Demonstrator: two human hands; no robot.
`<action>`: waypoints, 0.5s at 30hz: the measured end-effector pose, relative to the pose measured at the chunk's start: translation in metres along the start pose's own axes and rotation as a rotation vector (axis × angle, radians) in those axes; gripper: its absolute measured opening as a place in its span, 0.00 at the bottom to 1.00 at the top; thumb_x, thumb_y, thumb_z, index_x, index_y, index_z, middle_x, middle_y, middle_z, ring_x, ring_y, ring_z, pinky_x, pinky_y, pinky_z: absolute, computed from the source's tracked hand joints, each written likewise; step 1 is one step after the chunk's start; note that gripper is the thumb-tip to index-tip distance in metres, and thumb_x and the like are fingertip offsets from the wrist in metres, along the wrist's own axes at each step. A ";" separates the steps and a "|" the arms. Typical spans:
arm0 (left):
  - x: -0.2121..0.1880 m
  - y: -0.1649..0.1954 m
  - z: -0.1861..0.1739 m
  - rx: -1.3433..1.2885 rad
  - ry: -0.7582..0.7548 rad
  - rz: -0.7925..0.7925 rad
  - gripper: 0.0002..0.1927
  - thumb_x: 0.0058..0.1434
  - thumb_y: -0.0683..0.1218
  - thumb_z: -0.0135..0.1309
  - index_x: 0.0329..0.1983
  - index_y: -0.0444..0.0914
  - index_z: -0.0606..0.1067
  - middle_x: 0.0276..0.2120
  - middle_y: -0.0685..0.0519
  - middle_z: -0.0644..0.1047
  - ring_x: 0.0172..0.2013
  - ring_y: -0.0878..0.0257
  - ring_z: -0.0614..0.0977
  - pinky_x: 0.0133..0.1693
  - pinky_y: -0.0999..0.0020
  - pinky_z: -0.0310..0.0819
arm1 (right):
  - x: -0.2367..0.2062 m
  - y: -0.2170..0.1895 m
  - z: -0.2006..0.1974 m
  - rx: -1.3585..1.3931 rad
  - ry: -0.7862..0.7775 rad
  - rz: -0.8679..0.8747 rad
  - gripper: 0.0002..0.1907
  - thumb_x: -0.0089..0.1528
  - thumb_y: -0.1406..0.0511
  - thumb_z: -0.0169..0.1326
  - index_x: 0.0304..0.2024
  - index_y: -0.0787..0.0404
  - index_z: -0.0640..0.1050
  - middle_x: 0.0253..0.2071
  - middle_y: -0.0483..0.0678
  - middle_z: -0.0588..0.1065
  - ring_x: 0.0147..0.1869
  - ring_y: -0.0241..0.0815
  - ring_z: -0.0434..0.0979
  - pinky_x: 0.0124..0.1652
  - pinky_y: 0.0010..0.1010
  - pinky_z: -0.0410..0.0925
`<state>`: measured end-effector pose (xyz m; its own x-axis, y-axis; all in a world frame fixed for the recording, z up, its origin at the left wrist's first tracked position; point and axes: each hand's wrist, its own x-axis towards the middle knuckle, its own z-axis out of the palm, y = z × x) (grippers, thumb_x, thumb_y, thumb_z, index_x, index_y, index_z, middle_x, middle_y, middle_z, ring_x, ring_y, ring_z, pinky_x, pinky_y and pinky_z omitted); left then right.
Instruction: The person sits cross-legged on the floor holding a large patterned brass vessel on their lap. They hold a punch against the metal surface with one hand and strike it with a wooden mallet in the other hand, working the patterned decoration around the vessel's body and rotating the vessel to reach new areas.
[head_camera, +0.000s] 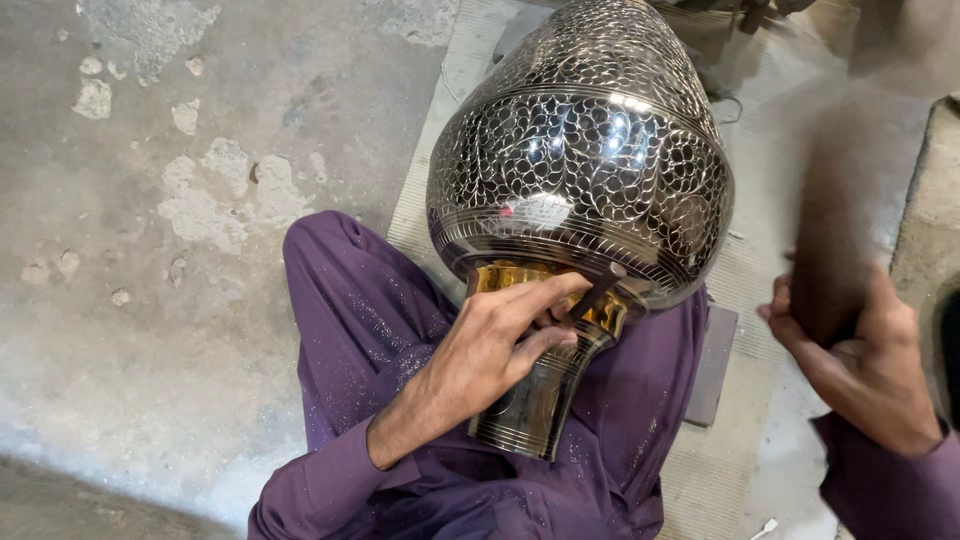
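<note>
Vase work on the lap, one hand placing a small tool and the other raised with a mallet.

From my remote view, the engraved metal vase (580, 170) lies tilted across the purple-clad legs (370, 320), so the lap seems to cradle it steady; its long axis runs from the narrow foot near my body up and away to the wide belly. My left hand (490, 350) is pinched shut on a thin chisel (597, 290), tip set against the brass neck band, likely to guide fine cuts. My right hand (865, 350) is closed around a blurred wooden mallet (835, 230), held well apart from the vase. A woven mat (440, 150) covers the concrete floor (130, 250) beneath.
</note>
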<state>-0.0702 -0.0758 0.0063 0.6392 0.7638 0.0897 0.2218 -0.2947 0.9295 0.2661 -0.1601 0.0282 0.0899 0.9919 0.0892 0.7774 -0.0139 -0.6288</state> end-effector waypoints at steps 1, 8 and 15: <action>0.000 0.000 0.000 0.022 0.003 0.024 0.26 0.62 0.45 0.61 0.64 0.40 0.71 0.50 0.47 0.83 0.43 0.60 0.88 0.45 0.63 0.86 | -0.002 -0.001 0.000 0.198 0.013 0.022 0.26 0.61 0.66 0.63 0.59 0.60 0.70 0.40 0.51 0.79 0.47 0.40 0.82 0.48 0.31 0.77; 0.002 0.003 -0.002 0.123 0.031 0.127 0.25 0.63 0.45 0.59 0.65 0.43 0.72 0.55 0.48 0.81 0.46 0.58 0.87 0.50 0.63 0.85 | 0.000 -0.008 -0.008 -0.439 0.002 -0.050 0.31 0.59 0.65 0.65 0.65 0.62 0.76 0.47 0.57 0.79 0.45 0.48 0.82 0.43 0.39 0.77; 0.003 0.009 -0.006 0.059 -0.049 0.094 0.28 0.62 0.39 0.59 0.66 0.44 0.72 0.51 0.50 0.82 0.47 0.59 0.86 0.49 0.67 0.86 | -0.012 -0.003 -0.015 -0.279 0.106 -0.228 0.36 0.55 0.71 0.65 0.65 0.65 0.70 0.55 0.66 0.72 0.51 0.54 0.79 0.46 0.37 0.77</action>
<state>-0.0707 -0.0722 0.0171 0.6943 0.7025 0.1563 0.2015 -0.3982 0.8949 0.2721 -0.1742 0.0408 -0.0519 0.9552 0.2914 0.9235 0.1570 -0.3501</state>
